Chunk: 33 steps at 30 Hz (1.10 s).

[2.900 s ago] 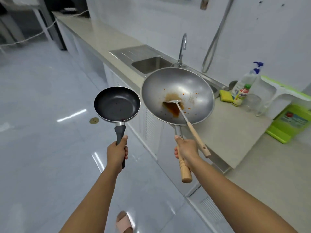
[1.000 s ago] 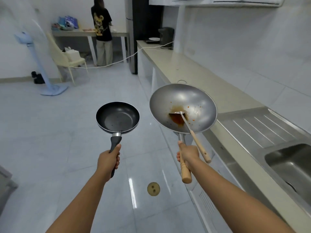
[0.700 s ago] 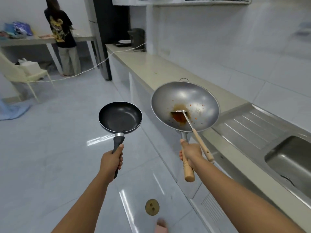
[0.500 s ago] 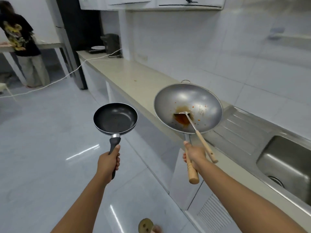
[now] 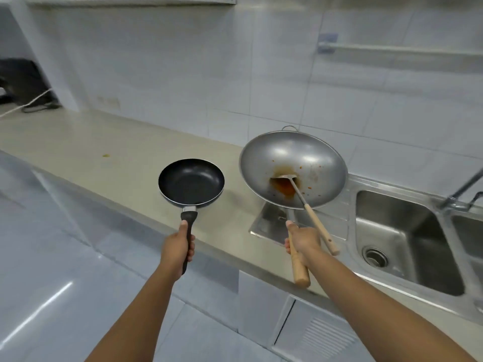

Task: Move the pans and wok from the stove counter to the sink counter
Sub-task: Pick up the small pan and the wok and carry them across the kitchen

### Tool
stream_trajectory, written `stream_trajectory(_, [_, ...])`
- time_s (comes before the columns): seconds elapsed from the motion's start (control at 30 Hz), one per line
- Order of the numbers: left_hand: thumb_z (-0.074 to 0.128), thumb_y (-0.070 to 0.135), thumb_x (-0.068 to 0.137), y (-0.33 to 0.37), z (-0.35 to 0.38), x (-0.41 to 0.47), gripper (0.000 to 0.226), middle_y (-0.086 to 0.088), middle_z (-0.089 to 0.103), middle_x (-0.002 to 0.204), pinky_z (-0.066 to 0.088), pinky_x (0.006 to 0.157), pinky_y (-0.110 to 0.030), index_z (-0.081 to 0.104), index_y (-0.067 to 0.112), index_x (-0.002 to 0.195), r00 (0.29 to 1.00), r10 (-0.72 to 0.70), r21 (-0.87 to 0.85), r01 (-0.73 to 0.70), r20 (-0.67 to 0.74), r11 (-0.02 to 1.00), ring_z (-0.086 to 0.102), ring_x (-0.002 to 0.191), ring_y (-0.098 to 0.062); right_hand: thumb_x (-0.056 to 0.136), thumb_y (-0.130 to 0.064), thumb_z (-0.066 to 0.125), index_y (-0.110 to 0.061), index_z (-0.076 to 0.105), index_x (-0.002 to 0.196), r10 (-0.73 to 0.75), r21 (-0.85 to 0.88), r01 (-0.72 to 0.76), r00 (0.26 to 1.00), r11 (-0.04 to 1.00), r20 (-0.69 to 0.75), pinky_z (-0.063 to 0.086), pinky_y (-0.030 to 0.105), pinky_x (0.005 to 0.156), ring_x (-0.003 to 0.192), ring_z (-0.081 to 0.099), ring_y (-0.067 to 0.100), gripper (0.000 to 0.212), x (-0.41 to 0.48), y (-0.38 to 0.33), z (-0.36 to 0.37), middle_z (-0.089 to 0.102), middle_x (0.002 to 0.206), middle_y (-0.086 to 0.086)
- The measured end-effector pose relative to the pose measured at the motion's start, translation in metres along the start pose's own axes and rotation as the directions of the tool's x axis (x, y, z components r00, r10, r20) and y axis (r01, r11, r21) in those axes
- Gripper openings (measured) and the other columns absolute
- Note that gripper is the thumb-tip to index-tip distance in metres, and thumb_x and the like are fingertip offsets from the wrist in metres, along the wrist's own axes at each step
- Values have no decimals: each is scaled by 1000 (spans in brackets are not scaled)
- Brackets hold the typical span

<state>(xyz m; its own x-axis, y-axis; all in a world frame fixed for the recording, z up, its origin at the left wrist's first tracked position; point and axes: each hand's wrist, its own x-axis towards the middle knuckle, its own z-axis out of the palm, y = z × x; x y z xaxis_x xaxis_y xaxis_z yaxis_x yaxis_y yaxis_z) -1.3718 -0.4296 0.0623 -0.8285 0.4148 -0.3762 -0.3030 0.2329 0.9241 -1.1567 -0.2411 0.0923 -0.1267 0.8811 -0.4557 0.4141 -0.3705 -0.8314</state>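
My left hand [image 5: 177,248] grips the black handle of a small black frying pan [image 5: 191,182], held level above the beige counter [image 5: 91,150]. My right hand [image 5: 302,241] is closed on the wooden handle of a steel wok [image 5: 308,159], which hangs tilted over the steel drainboard [image 5: 266,226] beside the sink. A metal spatula [image 5: 313,218] with a wooden grip lies loose in the wok, its blade in an orange sauce stain. Both pans are in the air, apart from each other.
The sink basin [image 5: 400,239] with its drain lies to the right, and a tap [image 5: 462,192] stands at the far right edge. White tiled wall rises behind the counter. A dark appliance [image 5: 23,82] with a cable sits far left. Cabinet fronts are below.
My view has swung right to face the counter and wall. Both pans have come forward over the counter and drainboard, held as before. The person at the far table is out of sight.
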Motion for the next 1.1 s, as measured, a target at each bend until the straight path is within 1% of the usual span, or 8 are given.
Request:
stream_trajectory(0.1, [45,51,99,7,27,33,55,-2,54,49,38,43,-27,62,6,73,998,-26,33,24,65,999,46,42,-16,95,-39,60,0,66,94,41,47,-37,996,998,-84,50,28,49,54,61,20,40,9,2,-8,66,67,10])
stream_trajectory(0.33, [43,50,100,12,73,95,56,-4,54,52,39,43,-27,62,6,71,976,-63,133,35,207,990,46,43,-17,97,-36,59,1,63,104,148,122,-128,973,984,-177,52,30,53,58,61,21,38,18,2,-8,64,72,12])
stream_trajectory(0.43, [43,49,100,12,80,116,56,-5,54,53,39,44,-28,63,4,72,963,-74,184,27,257,983,46,43,-18,97,-36,58,1,63,102,187,138,-160,958,977,-216,49,28,50,57,60,20,37,22,1,0,64,72,12])
stream_trajectory(0.57, [42,49,101,10,82,135,57,-5,54,51,39,44,-28,62,5,70,951,-68,226,-2,301,974,46,42,-19,97,-35,58,-2,63,96,236,197,-191,942,961,-237,48,28,50,56,57,19,33,26,2,15,61,68,10])
stream_trajectory(0.67, [42,49,101,7,84,145,57,-3,54,50,39,44,-28,61,6,69,941,-68,242,-15,331,970,45,42,-18,97,-35,58,-4,63,89,253,233,-195,933,953,-255,50,30,54,55,57,20,33,27,8,25,61,66,10])
stream_trajectory(0.77, [43,49,100,5,88,153,56,-3,54,50,39,43,-28,62,6,69,933,-82,252,-10,350,968,46,42,-18,97,-36,58,-1,65,91,246,224,-185,927,957,-284,54,33,59,56,60,22,36,28,14,31,64,67,12])
stream_trajectory(0.93, [43,49,100,0,96,160,56,-5,54,52,39,43,-27,62,6,70,920,-103,267,-2,377,964,46,42,-18,97,-36,56,2,68,97,230,181,-184,931,966,-283,54,32,60,58,61,22,41,29,17,27,66,71,13])
stream_trajectory(1.1, [42,49,101,-6,105,157,56,-5,54,53,39,45,-29,61,6,71,910,-115,249,14,399,968,45,44,-19,98,-37,54,0,67,100,221,114,-197,933,974,-282,52,27,53,59,60,20,38,33,22,20,66,75,13])
